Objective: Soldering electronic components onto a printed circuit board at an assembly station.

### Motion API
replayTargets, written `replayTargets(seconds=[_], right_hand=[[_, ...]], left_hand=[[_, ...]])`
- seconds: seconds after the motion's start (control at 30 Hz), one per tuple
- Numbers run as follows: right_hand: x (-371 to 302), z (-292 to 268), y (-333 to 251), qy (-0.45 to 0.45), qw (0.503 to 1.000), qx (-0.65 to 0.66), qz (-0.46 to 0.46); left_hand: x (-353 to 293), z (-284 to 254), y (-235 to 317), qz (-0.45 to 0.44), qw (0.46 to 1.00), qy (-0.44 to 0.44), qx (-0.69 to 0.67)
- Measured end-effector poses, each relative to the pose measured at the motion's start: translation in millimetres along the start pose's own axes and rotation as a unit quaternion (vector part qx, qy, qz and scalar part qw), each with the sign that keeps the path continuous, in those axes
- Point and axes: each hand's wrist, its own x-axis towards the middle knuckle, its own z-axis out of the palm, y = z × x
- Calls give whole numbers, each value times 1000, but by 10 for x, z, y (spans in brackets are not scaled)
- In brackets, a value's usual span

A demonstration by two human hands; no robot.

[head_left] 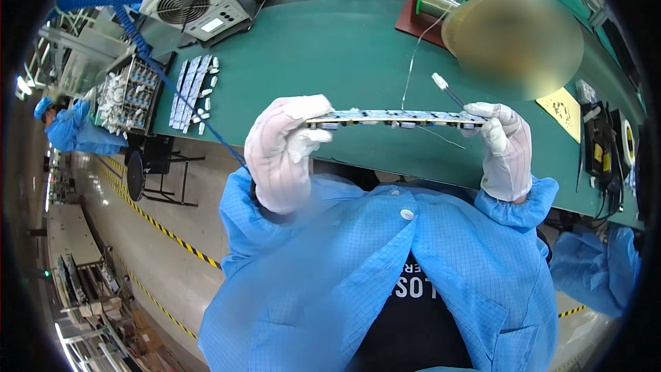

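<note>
A long, narrow circuit board [392,117] is held up level over the front edge of the green bench, seen nearly edge-on with dark components along its underside. My left hand [282,148], in a white glove, is closed on the board's left end, thumb below and fingers above. My right hand [508,148], gloved too, pinches the opposite end. Just beyond my right fingertips, a short dark cable with a white connector [439,82] sticks up and away from the board. A thin wire runs from the solder spool [438,3] down behind the board.
Several board strips [189,93] with white connectors lie at the bench's left. A white fan unit [196,1] stands at the back left, with a blue cable hanging nearby. Across the bench is a blurred person [513,40]. A yellow sheet [561,111] and black tool holder [604,155] are at right.
</note>
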Motion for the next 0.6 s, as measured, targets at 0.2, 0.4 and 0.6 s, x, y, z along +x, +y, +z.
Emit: replayTargets(seconds=[0.2, 0.4, 0.6], right_hand=[[-103, 31, -86, 6, 993, -24, -120], [-142, 68, -146, 16, 998, 30, -52], [-118, 53, -117, 6, 998, 44, -55]], left_hand=[[-21, -23, -15, -136, 979, -20, -149], [-51, -13, -89, -99, 984, 2, -147], [-79, -7, -126, -126, 977, 21, -173]])
